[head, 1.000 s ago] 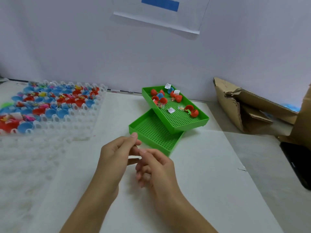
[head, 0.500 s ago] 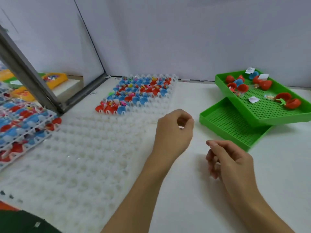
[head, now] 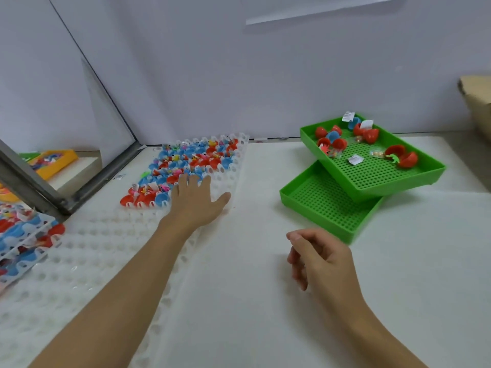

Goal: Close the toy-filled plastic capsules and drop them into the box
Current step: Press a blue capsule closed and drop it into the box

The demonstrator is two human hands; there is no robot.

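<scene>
The left hand reaches out with fingers spread, palm down, over the white dimpled tray, its fingertips at the near edge of the red and blue open capsules that fill the tray's far cells. The right hand hovers loosely curled and empty above the white tabletop, near the corner of the lower green tray. A 2nd green tray rests tilted across the lower one and holds a few red and blue capsule halves with small toys and paper slips.
</scene>
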